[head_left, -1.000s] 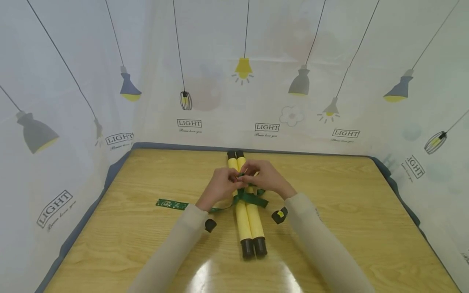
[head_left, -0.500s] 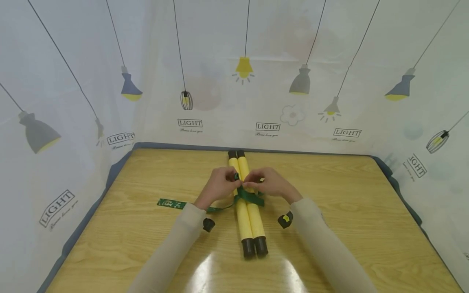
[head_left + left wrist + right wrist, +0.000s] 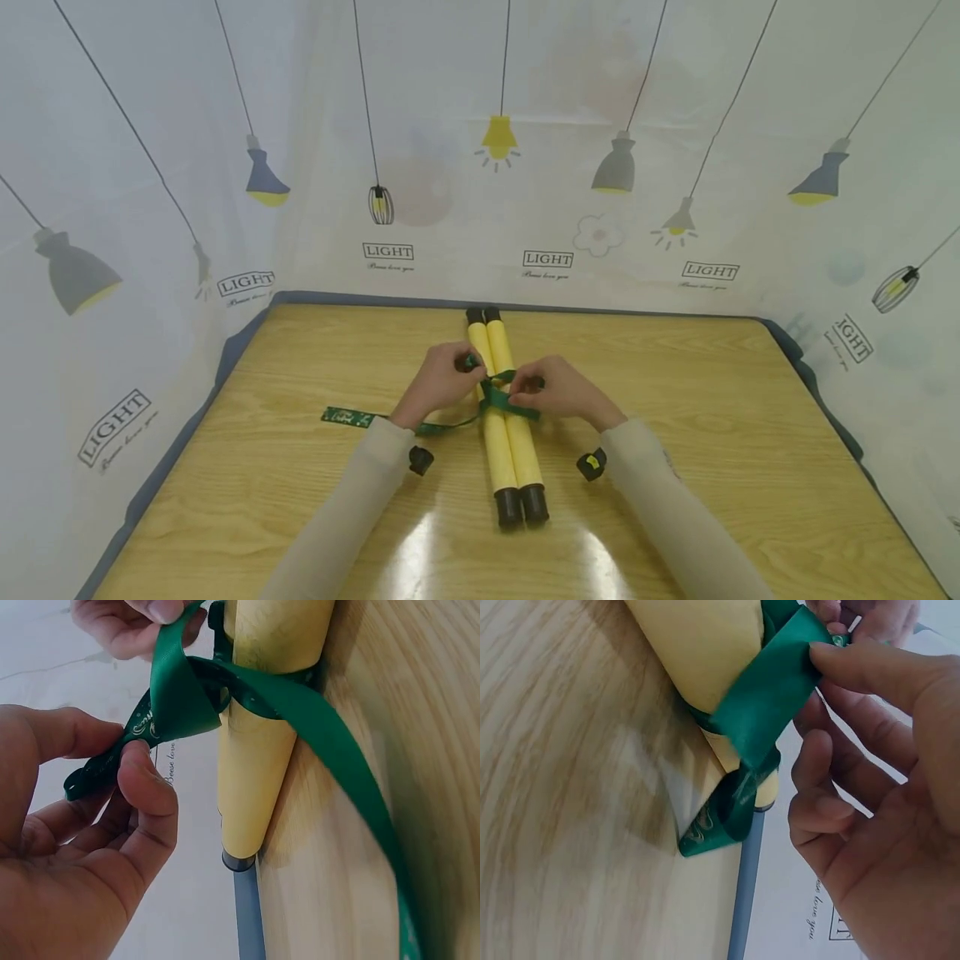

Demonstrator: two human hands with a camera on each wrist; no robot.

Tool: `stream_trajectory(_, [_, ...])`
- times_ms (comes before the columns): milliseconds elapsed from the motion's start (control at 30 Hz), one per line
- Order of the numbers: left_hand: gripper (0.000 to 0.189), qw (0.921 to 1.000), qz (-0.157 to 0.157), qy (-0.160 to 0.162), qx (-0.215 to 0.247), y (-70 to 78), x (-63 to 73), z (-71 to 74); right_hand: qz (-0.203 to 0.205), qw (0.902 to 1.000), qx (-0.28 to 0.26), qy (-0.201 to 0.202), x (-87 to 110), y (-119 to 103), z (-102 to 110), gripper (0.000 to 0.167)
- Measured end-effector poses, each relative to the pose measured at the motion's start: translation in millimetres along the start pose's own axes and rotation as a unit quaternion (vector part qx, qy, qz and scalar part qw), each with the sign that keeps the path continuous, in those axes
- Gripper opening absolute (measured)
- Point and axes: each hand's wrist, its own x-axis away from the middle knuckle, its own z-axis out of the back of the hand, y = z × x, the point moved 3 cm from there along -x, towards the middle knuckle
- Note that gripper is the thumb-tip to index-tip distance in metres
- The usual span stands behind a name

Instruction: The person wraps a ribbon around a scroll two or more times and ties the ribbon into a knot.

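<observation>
Two yellow tubes with black end caps lie side by side on the table, with a green ribbon around their middle. Thumb and fingers of my left hand pinch a folded loop of the ribbon, just left of the tubes; the left wrist view shows white lettering on it. To the right of the tubes, my right hand pinches another length of ribbon between thumb and forefinger. A free end dangles below it in the right wrist view. The ribbon's crossing is partly covered by the fingers.
The ribbon's long tail runs leftward over the wooden table. Small black blocks sit by both wrists. Behind the table hangs a pale sheet printed with lamps, with a blue-grey border along the table's edge.
The hands have moved apart from close together over the tubes. My right hand has shifted right and toward me, onto the ribbon's right part; my left has shifted slightly left with its loop.
</observation>
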Motion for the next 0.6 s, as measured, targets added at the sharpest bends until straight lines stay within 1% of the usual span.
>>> stream_trajectory(133, [0.007, 1.0000, 0.002, -0.002, -0.001, -4.0, -0.1, 3.0, 0.010, 0.9999, 0.008, -0.004, 5.3, 4, 4, 0.005])
stream_trajectory(300, [0.007, 1.0000, -0.003, 0.001, -0.003, -8.6, 0.0, 6.3, 0.015, 0.9997, 0.008, -0.017, 16.8, 12, 10, 0.006])
stream_trajectory(467, [0.007, 0.9999, -0.009, 0.001, -0.013, -13.0, -0.5, 7.5, 0.005, 0.9996, 0.005, -0.028, 31.0, 20, 18, 0.006])
stream_trajectory(600, [0.007, 0.9999, -0.012, -0.001, -0.011, -13.8, -0.6, 8.1, -0.007, 0.9992, 0.006, -0.038, 42.7, 25, 26, 0.006])
